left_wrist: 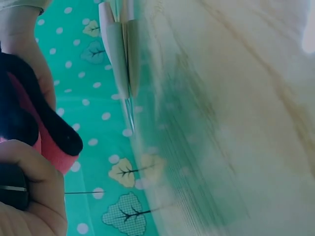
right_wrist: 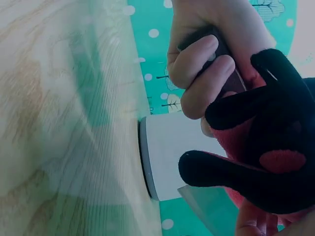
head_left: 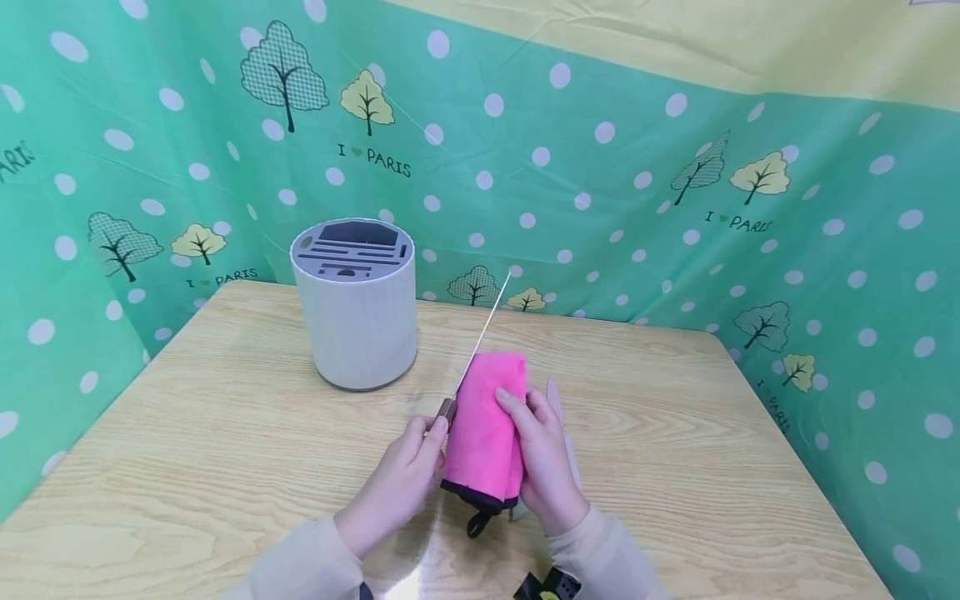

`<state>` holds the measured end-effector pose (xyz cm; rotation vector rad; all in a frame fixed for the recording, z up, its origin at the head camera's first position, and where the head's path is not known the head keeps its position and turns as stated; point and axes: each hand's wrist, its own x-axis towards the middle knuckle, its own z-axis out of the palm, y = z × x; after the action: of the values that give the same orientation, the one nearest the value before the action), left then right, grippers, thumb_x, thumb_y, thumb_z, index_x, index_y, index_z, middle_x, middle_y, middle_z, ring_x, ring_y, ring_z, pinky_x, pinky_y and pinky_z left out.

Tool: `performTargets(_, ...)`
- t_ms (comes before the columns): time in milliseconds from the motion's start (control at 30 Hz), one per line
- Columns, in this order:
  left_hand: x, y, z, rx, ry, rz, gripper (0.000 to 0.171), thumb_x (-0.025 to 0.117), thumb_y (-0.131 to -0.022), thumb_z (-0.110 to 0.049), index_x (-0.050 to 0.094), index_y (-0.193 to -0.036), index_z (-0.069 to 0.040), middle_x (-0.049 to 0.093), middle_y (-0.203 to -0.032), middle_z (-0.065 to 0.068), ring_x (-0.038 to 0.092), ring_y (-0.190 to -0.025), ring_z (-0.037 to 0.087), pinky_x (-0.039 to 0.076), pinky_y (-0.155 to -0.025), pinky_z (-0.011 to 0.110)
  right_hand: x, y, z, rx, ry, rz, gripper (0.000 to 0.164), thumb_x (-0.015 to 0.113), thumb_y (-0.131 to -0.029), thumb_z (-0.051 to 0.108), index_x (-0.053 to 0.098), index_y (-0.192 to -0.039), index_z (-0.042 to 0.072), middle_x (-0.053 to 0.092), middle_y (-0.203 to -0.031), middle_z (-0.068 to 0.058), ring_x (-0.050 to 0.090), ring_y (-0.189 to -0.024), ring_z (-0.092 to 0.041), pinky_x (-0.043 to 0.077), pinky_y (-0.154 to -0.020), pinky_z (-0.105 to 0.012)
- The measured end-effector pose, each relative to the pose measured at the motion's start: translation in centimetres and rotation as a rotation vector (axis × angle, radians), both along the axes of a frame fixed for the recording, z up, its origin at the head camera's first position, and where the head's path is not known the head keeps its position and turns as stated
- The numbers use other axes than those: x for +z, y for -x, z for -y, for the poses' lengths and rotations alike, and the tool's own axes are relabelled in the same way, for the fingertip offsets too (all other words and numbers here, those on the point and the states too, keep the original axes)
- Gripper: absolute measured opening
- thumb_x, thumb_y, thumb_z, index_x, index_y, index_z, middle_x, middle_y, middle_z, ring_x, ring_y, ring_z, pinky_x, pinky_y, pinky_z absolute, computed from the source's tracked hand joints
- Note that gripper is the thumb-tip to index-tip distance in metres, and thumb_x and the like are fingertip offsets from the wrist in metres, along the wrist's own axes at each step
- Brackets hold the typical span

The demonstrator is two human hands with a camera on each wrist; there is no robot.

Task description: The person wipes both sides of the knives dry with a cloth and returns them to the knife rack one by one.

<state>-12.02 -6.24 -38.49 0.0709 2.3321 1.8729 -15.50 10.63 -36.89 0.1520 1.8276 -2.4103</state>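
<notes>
A wood-grain table [head_left: 225, 433] fills the lower frame, with green dotted tree-print fabric [head_left: 615, 175] hanging behind and a white slotted cylinder [head_left: 360, 329] left of centre. At lower centre, the left hand [head_left: 397, 475] grips a knife [head_left: 481, 338] by its handle; the right hand [head_left: 546, 458] holds a folded pink cloth [head_left: 480, 425], which hides part of the knife. Pale-handled tools [head_left: 556, 400] lie partly behind the right hand, their number unclear; both sleeves [head_left: 303, 567] are cut off below.

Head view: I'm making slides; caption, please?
Left hand grips a knife beside the pink cloth in the right hand.
</notes>
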Motion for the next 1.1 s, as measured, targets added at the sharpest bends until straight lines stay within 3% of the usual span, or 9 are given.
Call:
performTargets(100, -0.2, 0.0, -0.1, -0.006, 0.056, -0.029, 0.042, 0.036, -0.107, -0.04, 0.05, -0.124, -0.004, 0.049, -0.073, 0.005, 0.045, -0.058, 0.015, 0.041, -0.05, 0.027, 0.0, -0.1, 0.3, 0.013, -0.012, -0.02, 0.037, 0.065, -0.095, 0.029, 0.056, -0.122, 0.006, 0.068, -0.093, 0.0, 0.068, -0.083, -0.014, 0.056, -0.074, -0.03)
performTargets(300, -0.7, 0.0, -0.2, -0.037, 0.113, -0.041, 0.046, 0.033, -0.107, -0.046, 0.048, -0.124, -0.006, 0.051, -0.073, 0.006, 0.049, -0.054, 0.016, 0.047, -0.05, 0.033, -0.1, -0.2, 0.6, 0.006, -0.041, -0.027, 0.041, 0.067, -0.094, 0.029, 0.058, -0.125, 0.004, 0.068, -0.093, 0.0, 0.068, -0.081, -0.013, 0.056, -0.073, -0.029)
performTargets(467, -0.7, 0.1, -0.4, 0.008, 0.168, -0.107, 0.041, 0.033, -0.108, -0.041, 0.052, -0.117, -0.006, 0.057, -0.083, 0.004, 0.054, -0.075, 0.015, 0.047, -0.072, 0.031, -0.3, -0.2, 0.8, 0.034, -0.053, -0.033, 0.042, 0.067, -0.094, 0.03, 0.057, -0.126, 0.005, 0.067, -0.097, -0.001, 0.068, -0.084, -0.014, 0.056, -0.074, -0.03)
performTargets(800, -0.6, 0.0, -0.5, 0.057, 0.152, -0.129, 0.042, 0.032, -0.108, -0.039, 0.053, -0.116, -0.004, 0.063, -0.096, 0.008, 0.059, -0.088, 0.016, 0.05, -0.081, 0.036, -0.5, -0.6, 1.3, 0.044, -0.062, -0.048, 0.033, 0.067, -0.093, 0.023, 0.059, -0.118, 0.003, 0.066, -0.097, -0.002, 0.068, -0.083, -0.015, 0.056, -0.074, -0.03)
performTargets(1100, -0.7, 0.3, -0.8, 0.088, 0.116, -0.11, 0.042, 0.032, -0.108, -0.04, 0.052, -0.118, -0.004, 0.06, -0.094, 0.009, 0.057, -0.083, 0.015, 0.048, -0.076, 0.034, -0.7, -1.1, 1.3, 0.049, -0.094, -0.034, 0.035, 0.068, -0.092, 0.021, 0.058, -0.12, 0.002, 0.067, -0.098, -0.003, 0.07, -0.081, -0.015, 0.058, -0.073, -0.032)
